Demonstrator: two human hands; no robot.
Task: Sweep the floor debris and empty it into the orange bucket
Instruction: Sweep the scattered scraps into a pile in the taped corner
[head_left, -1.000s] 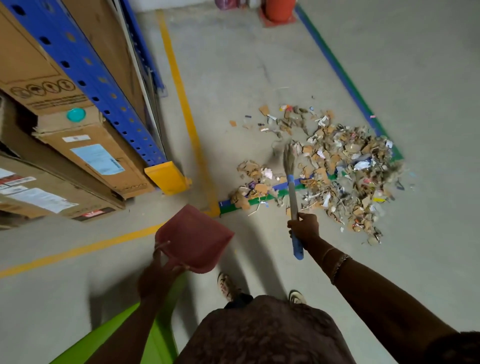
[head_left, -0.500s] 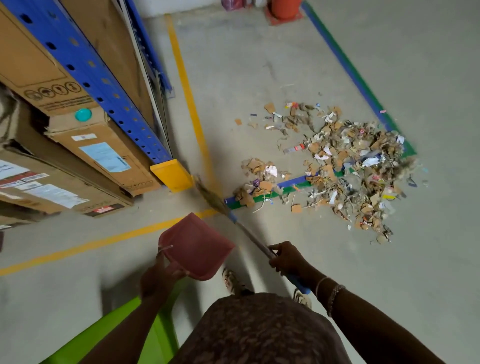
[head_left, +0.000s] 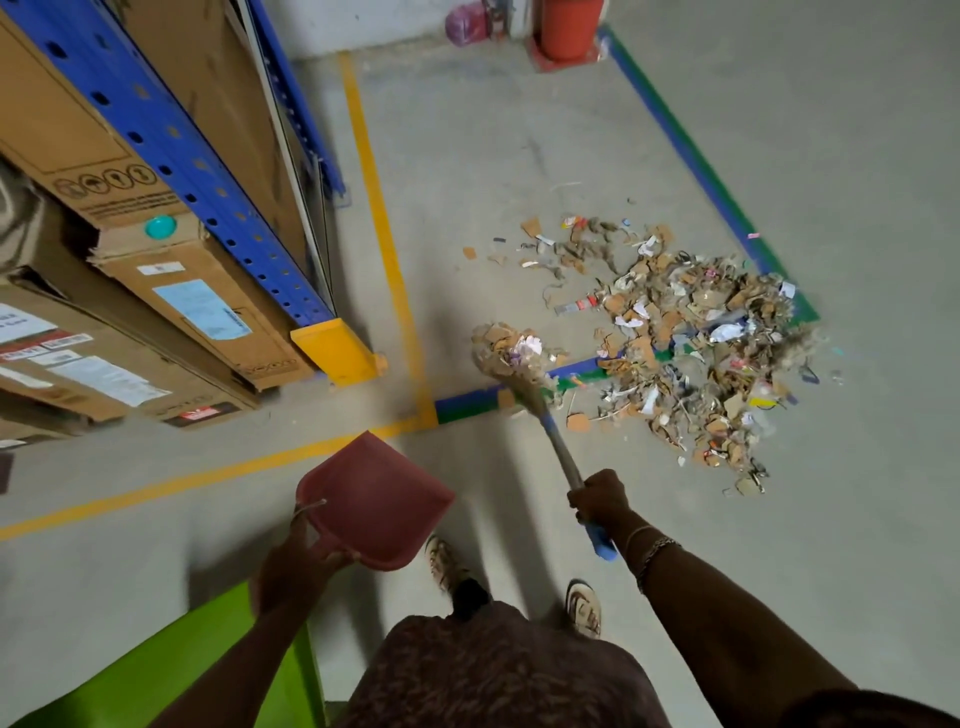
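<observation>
A wide pile of cardboard and paper debris lies on the concrete floor, with a small clump set apart at its left. My right hand grips a short broom by its blue-ended handle; the bristles rest on the small clump. My left hand holds a red dustpan above the floor, tilted, with nothing in it. The orange bucket stands at the far wall, beyond the pile.
A blue storage rack with cardboard boxes and a yellow foot guard fills the left. Yellow floor lines and blue-green tape mark the floor. A bright green object sits by my left arm. My feet stand below the dustpan.
The broom head swung left toward the rack half a second ago, then came back right onto the small clump. The dustpan stayed about where it was.
</observation>
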